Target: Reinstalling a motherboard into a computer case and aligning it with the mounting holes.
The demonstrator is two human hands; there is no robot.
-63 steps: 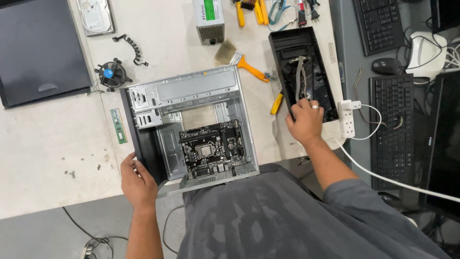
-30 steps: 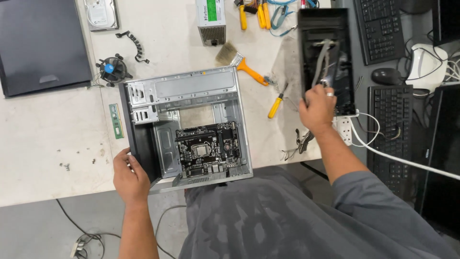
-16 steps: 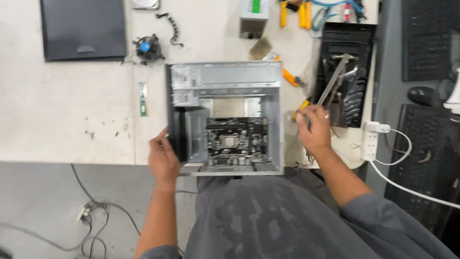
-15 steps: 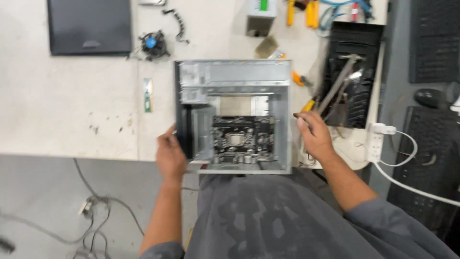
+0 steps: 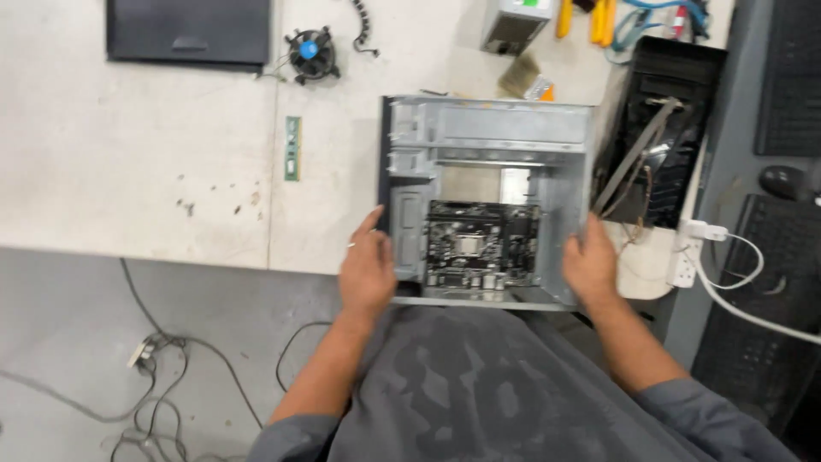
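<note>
An open grey metal computer case [image 5: 505, 128] lies on the white table [image 5: 128, 171] near its front edge. A dark motherboard [image 5: 481, 244] sits inside it. My left hand [image 5: 368, 272] rests flat against the case's left side near the front corner. My right hand [image 5: 588, 267] presses on the case's right wall near the front. Neither hand holds a tool.
A black front panel [image 5: 663, 128] with loose cables lies right of the case. A cooler fan [image 5: 311, 53], a green memory stick [image 5: 293, 148], a black side panel [image 5: 188, 30], a power supply [image 5: 513, 21], a brush [image 5: 523, 79] and yellow-handled tools lie behind. Keyboards, a mouse [image 5: 782, 181] and a power strip [image 5: 694, 257] are on the right. Cables lie on the floor.
My right hand has let go of the cable bundle and thin tool and moved down to the case's right wall. The view has shifted so the case sits further right.
</note>
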